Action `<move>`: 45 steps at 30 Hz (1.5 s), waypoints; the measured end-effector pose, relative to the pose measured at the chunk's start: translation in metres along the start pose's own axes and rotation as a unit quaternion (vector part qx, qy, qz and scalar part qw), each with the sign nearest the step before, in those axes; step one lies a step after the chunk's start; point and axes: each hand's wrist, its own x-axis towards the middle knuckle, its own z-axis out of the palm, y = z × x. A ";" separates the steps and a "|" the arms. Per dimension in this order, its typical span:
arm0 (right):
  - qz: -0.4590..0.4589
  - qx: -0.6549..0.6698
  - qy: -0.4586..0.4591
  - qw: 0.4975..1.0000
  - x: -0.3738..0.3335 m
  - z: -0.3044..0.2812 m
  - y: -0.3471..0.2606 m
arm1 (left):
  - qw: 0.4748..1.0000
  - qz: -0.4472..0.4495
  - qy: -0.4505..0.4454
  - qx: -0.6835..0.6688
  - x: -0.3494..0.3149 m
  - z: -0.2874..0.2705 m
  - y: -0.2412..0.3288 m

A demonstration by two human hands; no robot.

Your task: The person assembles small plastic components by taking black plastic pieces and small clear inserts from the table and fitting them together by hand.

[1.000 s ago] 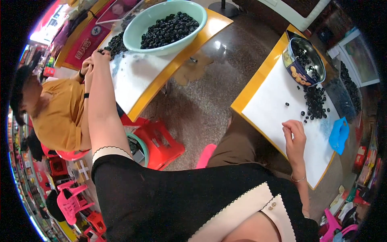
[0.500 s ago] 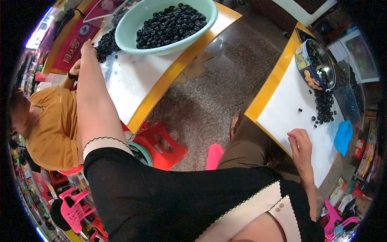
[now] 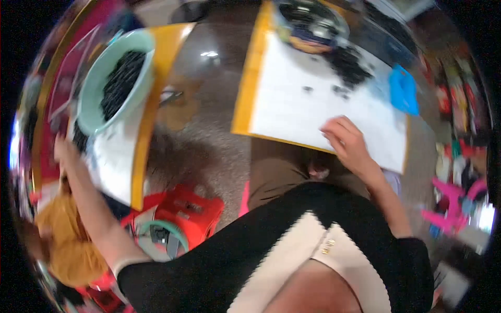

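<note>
My right hand (image 3: 347,143) hovers over the near edge of the white-topped right table (image 3: 292,107), its fingers bent and drawn together with the thumb. What they hold, if anything, is too small to make out. Beyond it lies a loose pile of small black beads (image 3: 348,67), with a few strays, beside a round tin (image 3: 312,46) with black beads inside. My left arm stretches out to the left table. There my left hand (image 3: 66,150), smeared by motion, is close to black beads (image 3: 80,139) by a pale green basin (image 3: 140,94) filled with more black beads (image 3: 122,86).
A blue plastic scoop-like piece (image 3: 403,89) lies at the right table's far right. Between the tables are a red stool (image 3: 195,211) and a green-rimmed container (image 3: 180,237). A person in an orange top (image 3: 73,240) sits at the left. Pink chairs (image 3: 451,203) stand at right.
My view has swung to the right, so the right table sits more central and the basin farther left. My right hand remains near that table's edge; my left arm still reaches out left.
</note>
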 end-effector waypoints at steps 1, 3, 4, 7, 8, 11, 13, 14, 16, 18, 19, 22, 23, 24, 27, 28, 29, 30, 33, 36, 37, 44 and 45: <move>-0.028 0.035 0.006 0.999 0.005 0.003 0.000 | 0.953 0.135 0.260 -0.075 -0.018 -0.023 -0.071; -0.028 0.053 0.028 0.998 -0.002 -0.003 0.014 | 0.843 0.027 0.256 -0.472 -0.045 -0.061 -0.088; -0.006 0.040 0.052 0.998 -0.012 -0.010 0.027 | 0.693 -0.218 -0.054 -0.685 -0.083 -0.092 -0.029; 0.043 0.043 0.116 0.991 -0.030 -0.019 0.060 | 0.745 0.041 0.076 -0.662 -0.256 -0.189 0.147; 0.075 0.047 0.144 0.986 -0.033 -0.020 0.070 | 0.807 0.074 0.062 -0.583 -0.297 -0.214 0.187; 0.070 0.020 0.204 0.976 -0.033 -0.016 0.107 | 0.687 0.132 -0.179 -0.691 -0.377 -0.279 0.298; 0.065 0.010 0.214 0.975 -0.019 -0.008 0.123 | 0.660 0.188 -0.294 -0.665 -0.402 -0.302 0.353; 0.060 -0.005 0.217 0.974 -0.011 -0.002 0.124 | 0.636 0.247 -0.316 -0.659 -0.409 -0.294 0.379; 0.061 -0.021 0.205 0.977 0.003 0.002 0.118 | 0.655 0.357 -0.212 -0.631 -0.421 -0.287 0.430; 0.042 -0.059 0.190 0.979 0.016 0.008 0.123 | 0.699 0.399 -0.177 -0.566 -0.426 -0.281 0.470; 0.052 -0.071 0.179 0.980 0.020 0.016 0.124 | 0.718 0.413 -0.165 -0.535 -0.428 -0.277 0.482; 0.053 -0.049 0.178 0.981 0.021 0.017 0.127 | 0.716 0.513 -0.058 -0.469 -0.431 -0.271 0.499; 0.040 -0.015 0.182 0.982 0.019 0.016 0.126 | 0.715 0.517 -0.057 -0.468 -0.431 -0.272 0.501; 0.043 -0.015 0.185 0.982 0.014 0.013 0.129 | 0.723 0.518 -0.048 -0.455 -0.430 -0.271 0.501; 0.027 0.050 0.224 0.973 -0.003 -0.004 0.133 | 0.746 0.500 -0.025 -0.439 -0.419 -0.261 0.490; 0.049 0.051 0.243 0.968 -0.011 -0.011 0.140 | 0.754 0.491 -0.012 -0.435 -0.418 -0.259 0.491; 0.070 0.056 0.260 0.961 -0.018 -0.017 0.145 | 0.752 0.487 -0.016 -0.444 -0.418 -0.262 0.491; 0.073 0.054 0.259 0.962 -0.026 -0.024 0.150 | 0.751 0.488 -0.020 -0.445 -0.419 -0.266 0.492; 0.113 0.043 0.290 0.949 -0.043 -0.042 0.157 | 0.727 0.496 0.003 -0.474 -0.422 -0.276 0.498; 0.140 0.013 0.300 0.944 -0.055 -0.048 0.170 | 0.670 0.556 0.002 -0.492 -0.438 -0.287 0.515; 0.142 0.011 0.299 0.943 -0.057 -0.047 0.173 | 0.670 0.556 -0.016 -0.491 -0.442 -0.286 0.517; 0.156 0.002 0.276 0.948 -0.053 -0.044 0.179 | 0.720 0.510 0.010 -0.470 -0.444 -0.286 0.508; 0.155 0.001 0.266 0.951 -0.050 -0.043 0.179 | 0.720 0.497 0.000 -0.484 -0.447 -0.285 0.505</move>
